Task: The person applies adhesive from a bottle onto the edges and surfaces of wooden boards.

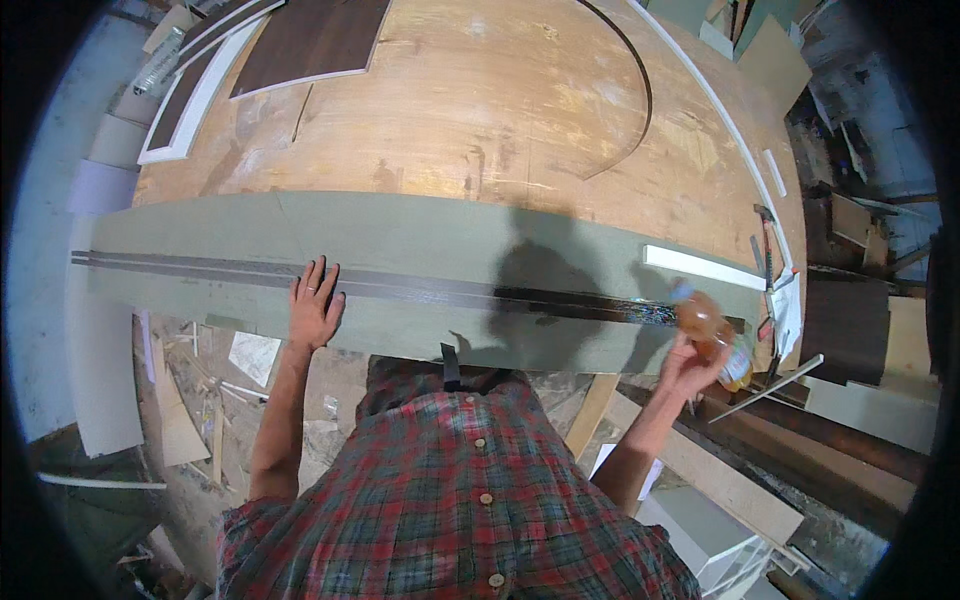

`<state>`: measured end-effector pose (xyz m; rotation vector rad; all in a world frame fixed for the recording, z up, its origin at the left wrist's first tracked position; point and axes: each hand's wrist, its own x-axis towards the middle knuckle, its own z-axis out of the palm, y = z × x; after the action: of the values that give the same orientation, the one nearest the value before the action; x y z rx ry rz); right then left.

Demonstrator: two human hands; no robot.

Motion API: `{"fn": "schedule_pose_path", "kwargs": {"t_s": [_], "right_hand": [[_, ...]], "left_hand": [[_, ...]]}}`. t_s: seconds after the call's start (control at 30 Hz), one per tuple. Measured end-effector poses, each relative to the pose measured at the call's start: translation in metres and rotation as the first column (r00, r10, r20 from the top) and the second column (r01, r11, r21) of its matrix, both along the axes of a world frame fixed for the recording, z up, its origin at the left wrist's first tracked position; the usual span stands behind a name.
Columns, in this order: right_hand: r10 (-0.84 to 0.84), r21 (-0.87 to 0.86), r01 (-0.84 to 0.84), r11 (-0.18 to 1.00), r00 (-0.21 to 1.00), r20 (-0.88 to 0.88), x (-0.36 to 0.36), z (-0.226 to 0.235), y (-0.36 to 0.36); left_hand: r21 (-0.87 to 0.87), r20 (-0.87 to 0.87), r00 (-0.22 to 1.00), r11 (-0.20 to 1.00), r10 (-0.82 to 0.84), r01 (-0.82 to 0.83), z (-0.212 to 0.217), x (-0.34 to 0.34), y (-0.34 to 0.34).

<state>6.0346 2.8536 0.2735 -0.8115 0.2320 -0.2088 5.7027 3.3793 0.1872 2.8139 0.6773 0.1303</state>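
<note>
A long pale green board [400, 222] lies across the table in front of me, with narrow dark strips [420, 288] side by side along its length. Fingers spread, my left hand [316, 308] rests flat on the strips and board, left of centre. My right hand [690, 370] is wrapped round a clear plastic bottle [704, 318] with amber liquid in it. The bottle is tilted, its neck end over the right part of the strips. There the strips look dark and glossy, as if wet. A small dark flat piece [450, 366] sticks up at the board's near edge.
A white strip [703, 267] lies on the board's right part, near a hammer [768, 245]. Dark brown panels [312, 40] and a curved dark band [648, 90] lie on the wooden table [480, 120]. Offcuts [180, 405] litter the floor at left.
</note>
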Motion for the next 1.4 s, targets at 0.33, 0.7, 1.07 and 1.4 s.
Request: {"fn": "schedule_pose_path", "kwargs": {"t_s": [0.33, 0.7, 1.07, 1.4], "right_hand": [[0.080, -0.903, -0.060, 0.425, 0.996, -0.028, -0.114, -0.034, 0.177], [0.651, -0.935, -0.134, 0.328, 0.750, 0.121, -0.195, -0.025, 0.345], [0.216, -0.947, -0.121, 0.297, 0.975, -0.056, -0.107, -0.020, 0.170], [0.728, -0.734, -0.489, 0.471, 0.686, 0.010, -0.229, -0.014, 0.349]], "left_hand": [[0.026, 0.017, 0.999, 0.999, -0.041, 0.041, -0.022, -0.020, 0.025], [0.000, -0.023, 0.999, 0.999, -0.041, 0.041, -0.019, -0.021, 0.030], [-0.018, 0.014, 1.000, 1.000, -0.020, 0.021, -0.018, -0.022, 0.029], [-0.011, 0.004, 0.999, 0.999, -0.054, 0.054, -0.018, -0.019, 0.031]]}}
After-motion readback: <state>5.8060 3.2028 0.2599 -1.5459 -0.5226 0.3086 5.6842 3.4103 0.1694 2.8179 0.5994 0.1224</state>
